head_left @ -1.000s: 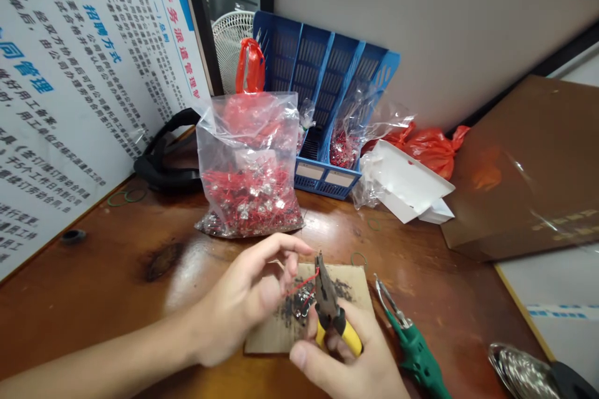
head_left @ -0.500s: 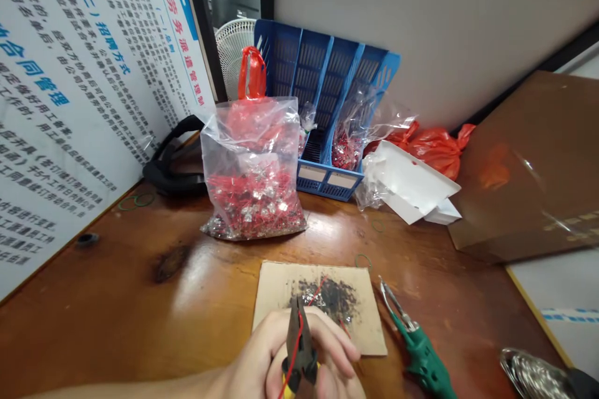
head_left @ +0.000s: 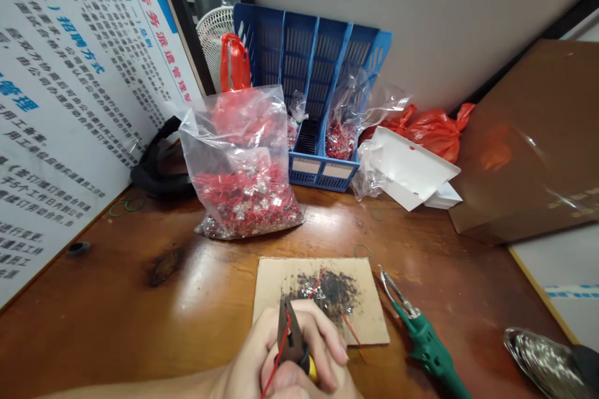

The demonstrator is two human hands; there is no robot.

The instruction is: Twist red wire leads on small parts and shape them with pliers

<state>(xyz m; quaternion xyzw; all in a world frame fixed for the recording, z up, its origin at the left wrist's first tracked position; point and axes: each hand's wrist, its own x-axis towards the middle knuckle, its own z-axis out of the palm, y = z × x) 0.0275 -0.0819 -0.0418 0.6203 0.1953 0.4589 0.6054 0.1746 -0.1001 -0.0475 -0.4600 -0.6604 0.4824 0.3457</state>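
Observation:
Both hands are clasped together at the bottom of the head view, around pliers with dark jaws and yellow handles. My left hand [head_left: 255, 346] is closed, its fingers curled behind and round the pliers [head_left: 294, 344]. My right hand [head_left: 334, 380] is pressed against it, also closed on the pliers; its palm and most of its fingers are hidden. A red wire [head_left: 276, 366] passes along the jaws and down over the hands. Just beyond is a piece of cardboard [head_left: 274, 277] with black smudges, silvery bits and two loose red wires, one at the middle [head_left: 318, 282] and one at the right edge [head_left: 352, 329].
A green soldering iron [head_left: 428, 346] lies right of the cardboard, and a coil of solder wire [head_left: 538, 355] further right. Behind stand a clear bag of red-wired parts [head_left: 243, 193], a blue divided rack [head_left: 322, 168], a white box [head_left: 414, 168] and a brown carton [head_left: 528, 156].
The pliers have turned and shifted slightly left, with the red wire still along their jaws. The clasped hands uncover more of the red wire at the cardboard's right. The view has shifted a little.

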